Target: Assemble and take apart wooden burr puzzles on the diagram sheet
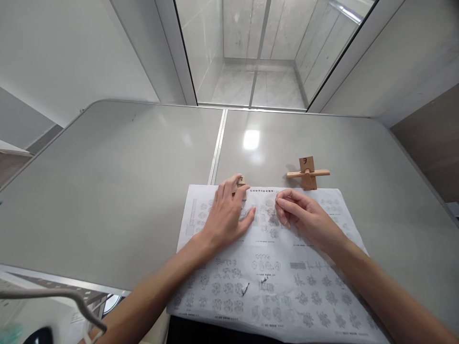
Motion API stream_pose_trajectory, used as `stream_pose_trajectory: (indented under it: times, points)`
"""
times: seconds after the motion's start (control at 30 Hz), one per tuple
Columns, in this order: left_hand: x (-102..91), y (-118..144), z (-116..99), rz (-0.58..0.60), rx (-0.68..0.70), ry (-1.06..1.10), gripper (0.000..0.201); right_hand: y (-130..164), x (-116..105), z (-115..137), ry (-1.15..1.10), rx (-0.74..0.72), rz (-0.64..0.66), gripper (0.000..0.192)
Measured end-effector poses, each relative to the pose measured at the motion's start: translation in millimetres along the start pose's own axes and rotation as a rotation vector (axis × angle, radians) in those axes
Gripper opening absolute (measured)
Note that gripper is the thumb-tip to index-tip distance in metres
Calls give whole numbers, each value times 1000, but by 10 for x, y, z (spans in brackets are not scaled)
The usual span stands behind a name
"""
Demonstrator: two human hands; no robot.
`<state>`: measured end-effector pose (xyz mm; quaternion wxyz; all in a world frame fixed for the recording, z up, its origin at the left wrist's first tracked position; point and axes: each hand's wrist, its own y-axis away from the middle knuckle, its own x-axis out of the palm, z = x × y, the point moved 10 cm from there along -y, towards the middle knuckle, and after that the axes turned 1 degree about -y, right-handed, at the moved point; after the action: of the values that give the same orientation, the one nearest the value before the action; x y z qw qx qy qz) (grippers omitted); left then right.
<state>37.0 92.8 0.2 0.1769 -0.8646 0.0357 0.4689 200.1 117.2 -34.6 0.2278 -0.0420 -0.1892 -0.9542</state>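
Note:
My left hand (226, 212) reaches over a small wooden puzzle piece (241, 181) marked with a 3, at the top edge of a printed sheet (251, 248). Its fingers are spread about the piece and partly hide it, with the thumb held apart; whether they touch it I cannot tell. My right hand (303, 215) is over the sheet's upper right part, fingers curled and the thumb against the index finger. Nothing shows in that hand. Beyond it, a cross-shaped wooden puzzle assembly (307, 173) lies on the table, one flat piece marked and a bar running through sideways.
The grey table (143, 191) has a metal seam (218, 147) running away from me. The sheet carries rows of small diagrams and has two small tears (245, 289) near me. A glass panel (258, 57) stands behind the table. A grey cable (71, 295) hangs at lower left.

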Motion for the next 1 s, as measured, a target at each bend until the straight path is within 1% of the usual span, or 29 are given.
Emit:
stream_pose_trajectory:
  times: [0.17, 0.33, 0.43, 0.63, 0.87, 1.0]
  points:
    - [32, 10, -55, 46, 54, 22, 43, -6, 0, -4, -6, 1, -2, 29]
    - [83, 32, -171, 98, 170, 74, 44, -12, 18, 20, -10, -14, 10, 30]
    - [113, 41, -219, 130, 207, 81, 46, -10, 10, 18, -10, -17, 6, 29]
    - [98, 45, -254, 122, 218, 85, 51, -9, 3, 11, -6, -16, 8, 29]
    - [87, 45, -213, 89, 173, 76, 55, -13, -4, -2, 0, -17, 17, 28]
    - [97, 40, -193, 92, 161, 72, 57, -11, -4, -7, -5, -16, 20, 27]
